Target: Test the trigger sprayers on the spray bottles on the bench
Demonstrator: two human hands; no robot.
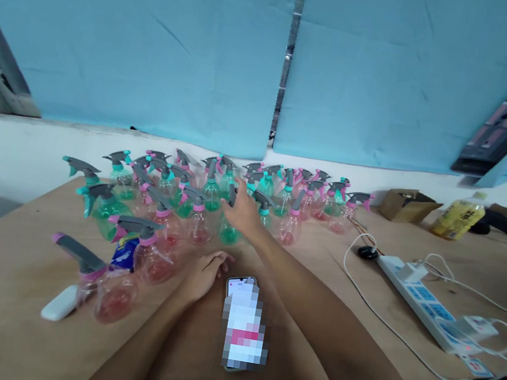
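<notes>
Spray bottles with trigger heads, several pink and several green, crowd the left and middle of the wooden table [298, 327]. My right hand [245, 211] is reached out among them, fingers closed around the grey trigger head of a green spray bottle [229, 233] that stands upright. My left hand [206, 273] lies on the table in front of the bottles, holding nothing, its fingers loosely extended to the right. Just right of it lies a phone [244, 325] with a lit, blurred screen. Closest on the left is a pink spray bottle [113, 299].
A white case [60, 302] and a blue packet [125, 253] sit among the left bottles. Rightward are a power strip [429, 304] with plugs and loose white cables, a black disc [368, 253], a cardboard box [409, 206] and a yellow-labelled drink bottle [460, 217].
</notes>
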